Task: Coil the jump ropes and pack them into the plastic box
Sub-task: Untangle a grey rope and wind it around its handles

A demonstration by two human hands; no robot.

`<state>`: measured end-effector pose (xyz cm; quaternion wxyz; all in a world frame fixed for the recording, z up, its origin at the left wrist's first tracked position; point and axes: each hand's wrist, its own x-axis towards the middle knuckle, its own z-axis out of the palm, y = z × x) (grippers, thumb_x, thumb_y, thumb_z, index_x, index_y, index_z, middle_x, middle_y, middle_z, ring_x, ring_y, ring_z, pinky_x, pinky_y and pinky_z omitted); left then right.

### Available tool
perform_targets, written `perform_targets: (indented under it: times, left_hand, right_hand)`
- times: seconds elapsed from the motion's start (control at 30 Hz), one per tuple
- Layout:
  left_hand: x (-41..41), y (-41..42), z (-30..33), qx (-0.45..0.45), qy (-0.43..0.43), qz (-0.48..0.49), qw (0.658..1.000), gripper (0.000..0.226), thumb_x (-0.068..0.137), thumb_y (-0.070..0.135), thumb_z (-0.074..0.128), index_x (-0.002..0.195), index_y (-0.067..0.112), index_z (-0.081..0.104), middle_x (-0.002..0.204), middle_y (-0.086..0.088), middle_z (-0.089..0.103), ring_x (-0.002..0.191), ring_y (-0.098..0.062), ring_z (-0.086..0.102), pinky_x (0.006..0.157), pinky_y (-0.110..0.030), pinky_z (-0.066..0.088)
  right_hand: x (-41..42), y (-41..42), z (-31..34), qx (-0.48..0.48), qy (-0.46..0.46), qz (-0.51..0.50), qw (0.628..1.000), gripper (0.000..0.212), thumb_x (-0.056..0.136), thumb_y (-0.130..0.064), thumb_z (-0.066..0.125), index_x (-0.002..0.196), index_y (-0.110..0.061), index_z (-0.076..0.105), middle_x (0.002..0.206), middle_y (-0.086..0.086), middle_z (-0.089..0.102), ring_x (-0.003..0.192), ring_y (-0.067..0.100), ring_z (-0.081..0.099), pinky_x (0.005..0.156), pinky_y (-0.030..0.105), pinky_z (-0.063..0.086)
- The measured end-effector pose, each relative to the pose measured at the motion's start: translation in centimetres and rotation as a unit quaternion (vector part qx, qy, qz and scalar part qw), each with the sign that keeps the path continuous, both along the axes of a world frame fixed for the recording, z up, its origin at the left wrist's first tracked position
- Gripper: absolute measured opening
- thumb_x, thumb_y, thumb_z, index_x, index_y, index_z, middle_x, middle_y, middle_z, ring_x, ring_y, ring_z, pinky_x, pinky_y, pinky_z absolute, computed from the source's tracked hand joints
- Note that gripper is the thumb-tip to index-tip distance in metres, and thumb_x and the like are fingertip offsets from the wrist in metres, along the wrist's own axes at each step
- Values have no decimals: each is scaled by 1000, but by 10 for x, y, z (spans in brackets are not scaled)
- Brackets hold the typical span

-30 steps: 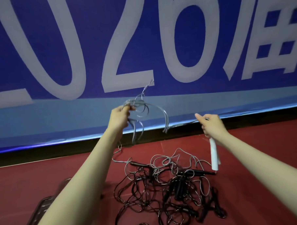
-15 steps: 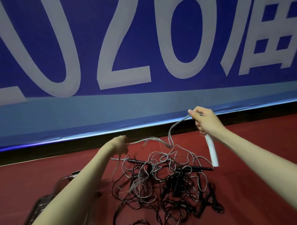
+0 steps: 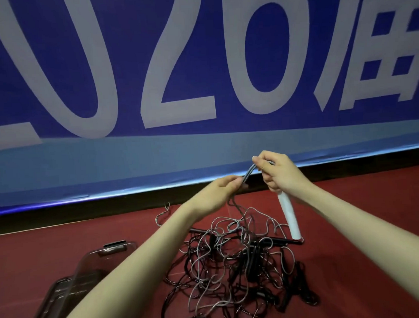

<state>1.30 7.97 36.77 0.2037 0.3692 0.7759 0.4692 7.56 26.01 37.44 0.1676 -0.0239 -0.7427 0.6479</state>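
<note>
Lying at about eight o'clock on the red floor, the clear plastic box is showing more of itself than half a second ago, with its latch end now in view. The left hand is reaching up toward one o'clock from the lower left; it is sitting higher and further right than before, and its fingertips are pinching together on the grey jump rope, just beside the other hand. Below it, at six o'clock, the tangle of black and grey jump ropes is lying on the floor where it was, with strands of the grey rope now trailing down into it from the left hand. The right hand, at about one o'clock from the heap, is holding roughly the same height as earlier; its fingers are curling around the top of the white handle, while thumb and forefinger are clamping the gathered grey strands. The handle is hanging down toward five o'clock, its lower end close over the heap. The two hands, well apart earlier, are now nearly touching. The blue banner is filling the twelve o'clock side.
</note>
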Motion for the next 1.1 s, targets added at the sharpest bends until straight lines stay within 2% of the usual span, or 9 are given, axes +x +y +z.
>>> perform_targets:
  times: [0.07, 0.17, 0.27, 0.37, 0.57, 0.67, 0.73, 0.9, 1.1]
  left_hand:
    - [7, 7, -1, 41, 9, 10, 999, 24, 103, 27, 40, 100, 18, 62, 84, 1, 64, 80, -8, 60, 75, -17, 42]
    - [3, 7, 5, 139, 9, 79, 987, 30, 102, 20, 42, 75, 16, 55, 58, 5, 37, 51, -8, 33, 51, -24, 27]
    - [-9, 4, 14, 159, 37, 123, 979, 34, 101, 22, 44, 68, 18, 54, 51, 9, 32, 47, -8, 27, 49, -29, 21]
    - [-15, -1, 13, 152, 59, 155, 974, 35, 101, 23, 45, 68, 18, 55, 44, 13, 36, 49, -8, 29, 51, -28, 24]
    - [-21, -9, 6, 199, 1, 199, 960, 31, 100, 19, 43, 70, 19, 53, 50, 10, 29, 46, -8, 23, 49, -28, 17]
    - [-36, -17, 16, 232, -25, 242, 942, 32, 99, 16, 42, 68, 17, 51, 44, 13, 29, 41, -4, 22, 45, -24, 16]
    - [-43, -24, 16, 218, -25, 236, 947, 32, 100, 18, 42, 70, 16, 53, 46, 14, 28, 41, -4, 22, 43, -21, 17]
    - [-42, -29, 1, 169, -34, 183, 968, 30, 101, 18, 44, 78, 13, 61, 52, 9, 32, 45, -6, 24, 42, -18, 18]
    - [-21, -13, -14, 129, -91, 66, 985, 35, 103, 23, 38, 81, 7, 60, 55, 6, 39, 48, -7, 35, 49, -17, 31]
  right_hand:
    - [0, -1, 1, -10, 2, 5, 1000, 33, 98, -29, 53, 70, -16, 41, 47, -3, 24, 35, 7, 17, 39, 14, 16]
    - [0, 1, -2, -8, -9, 24, 1000, 30, 94, -28, 58, 72, -15, 42, 47, -2, 25, 35, 8, 18, 39, 16, 15]
    - [-1, 6, -10, 98, -25, 55, 993, 25, 89, -18, 68, 76, -11, 48, 51, 1, 37, 37, 10, 31, 39, 19, 25]
    - [-1, 11, -16, 193, -56, 97, 975, 17, 84, -10, 73, 78, -11, 58, 63, -2, 54, 55, 11, 53, 55, 19, 44]
    - [-3, 21, -25, 266, -173, 146, 937, 21, 81, -2, 68, 67, -12, 55, 65, 1, 62, 65, 15, 62, 66, 28, 47]
    - [4, 29, -34, 206, -194, 144, 948, 18, 85, -3, 64, 75, -10, 52, 69, 7, 58, 64, 23, 65, 64, 36, 50]
    - [8, 33, -35, 148, -196, 130, 961, 14, 89, -7, 64, 84, -8, 51, 66, 8, 55, 57, 22, 60, 56, 32, 51]
    - [9, 33, -31, 78, -184, 103, 975, 21, 94, -21, 62, 81, -10, 49, 53, 0, 42, 43, 13, 36, 39, 21, 26]
    - [-3, 19, -27, -107, -116, 59, 986, 23, 97, -24, 54, 80, -10, 46, 50, -4, 34, 39, 6, 29, 37, 17, 21]
